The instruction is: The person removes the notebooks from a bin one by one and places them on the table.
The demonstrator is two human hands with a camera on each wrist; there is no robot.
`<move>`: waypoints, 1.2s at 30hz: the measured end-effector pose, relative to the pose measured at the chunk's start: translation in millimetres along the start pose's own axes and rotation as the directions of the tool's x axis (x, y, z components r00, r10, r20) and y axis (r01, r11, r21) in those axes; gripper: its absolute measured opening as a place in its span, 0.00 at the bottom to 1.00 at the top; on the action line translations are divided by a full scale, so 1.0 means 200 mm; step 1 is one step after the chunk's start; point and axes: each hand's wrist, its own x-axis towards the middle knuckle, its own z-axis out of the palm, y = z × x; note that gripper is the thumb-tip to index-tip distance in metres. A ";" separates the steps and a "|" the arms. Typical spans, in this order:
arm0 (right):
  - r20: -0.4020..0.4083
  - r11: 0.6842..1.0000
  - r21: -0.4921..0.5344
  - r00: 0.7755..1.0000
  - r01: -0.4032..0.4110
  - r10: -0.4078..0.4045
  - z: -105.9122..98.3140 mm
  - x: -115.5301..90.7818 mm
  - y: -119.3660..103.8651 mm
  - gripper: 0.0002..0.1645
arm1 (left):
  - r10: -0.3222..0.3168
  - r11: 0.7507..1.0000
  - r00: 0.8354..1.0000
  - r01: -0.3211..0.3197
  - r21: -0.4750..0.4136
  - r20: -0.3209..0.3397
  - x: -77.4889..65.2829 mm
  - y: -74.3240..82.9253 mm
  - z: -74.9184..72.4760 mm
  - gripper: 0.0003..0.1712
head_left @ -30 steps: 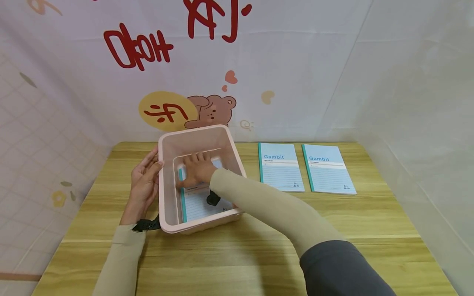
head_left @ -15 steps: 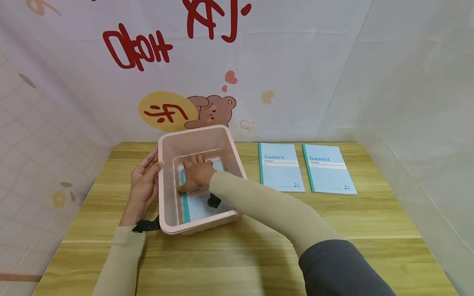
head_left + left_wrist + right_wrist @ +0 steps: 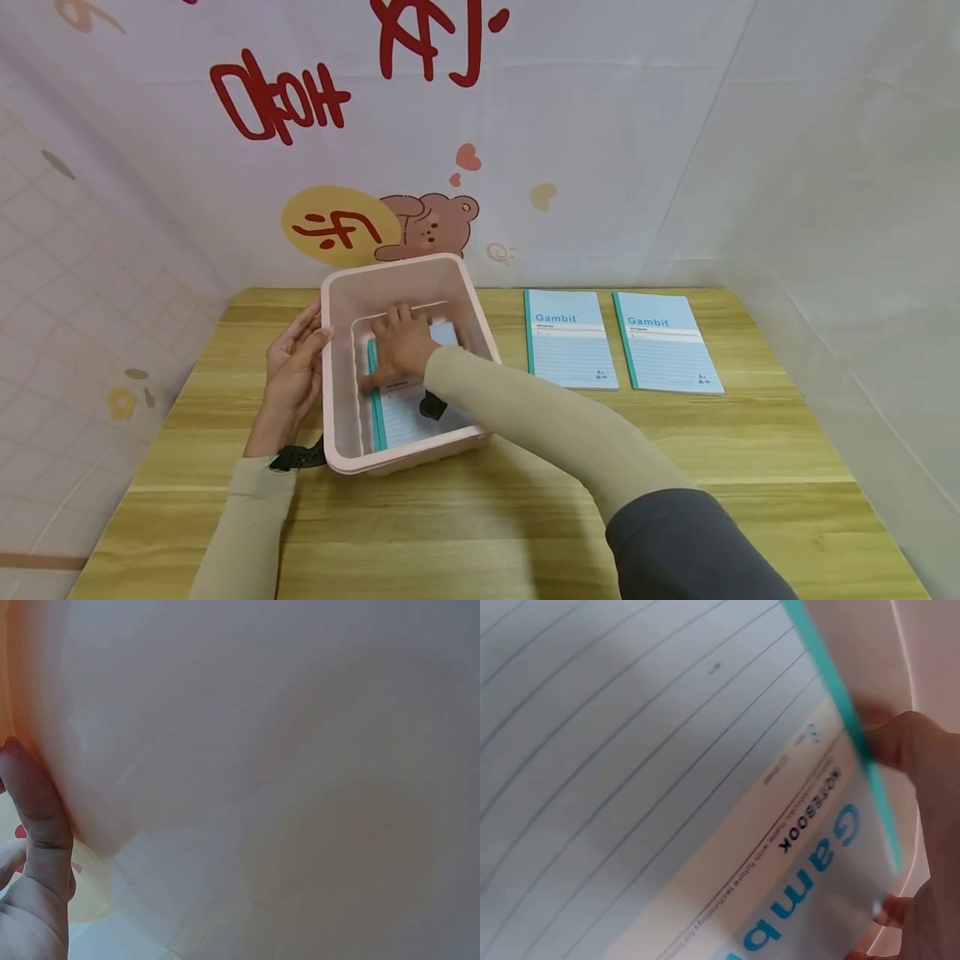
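A pale pink plastic storage bin (image 3: 420,450) stands on the table, turned slightly. My left hand (image 3: 294,367) holds its left side, the thumb at the rim and the fingers against the outer wall. Inside the bin lies a light blue notebook (image 3: 405,423) with a teal spine. Reaching into the bin, my right hand (image 3: 402,346) grips this notebook near its upper left corner. In the right wrist view the thumb (image 3: 907,742) is at the teal spine and other fingertips are by the top edge. The left wrist view shows mostly the bin wall (image 3: 225,750), with a thumb (image 3: 41,802) against it.
Two more blue notebooks lie side by side right of the bin, a nearer one (image 3: 572,350) and a farther one (image 3: 669,354). The wooden table (image 3: 420,533) meets a printed cloth backdrop (image 3: 600,150) behind. Cloth walls also rise at both sides.
My right hand's spread fingers have drawn together at the notebook's spine and top. The notebook has shifted slightly right within the bin. My left hand and the bin stay in place.
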 end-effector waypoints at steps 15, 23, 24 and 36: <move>-0.043 0.997 0.078 0.999 0.007 -0.004 0.01 0.01 0.01 0.62 | 0.014 1.000 1.000 -0.014 -0.004 0.004 0.01 -0.02 0.00 0.37; -0.150 0.998 0.034 0.987 0.060 -0.054 -0.02 0.04 0.02 0.54 | 0.007 0.999 1.000 -0.006 0.031 -0.006 0.00 -0.01 0.00 0.37; -0.159 0.997 0.036 0.986 0.061 -0.055 -0.02 0.04 0.02 0.54 | 0.008 1.000 1.000 -0.007 0.028 -0.004 0.00 -0.01 0.00 0.37; -0.240 0.989 0.111 0.968 0.098 -0.069 -0.09 0.05 0.05 0.56 | 0.033 0.999 0.999 -0.033 0.021 0.003 0.00 -0.02 0.00 0.36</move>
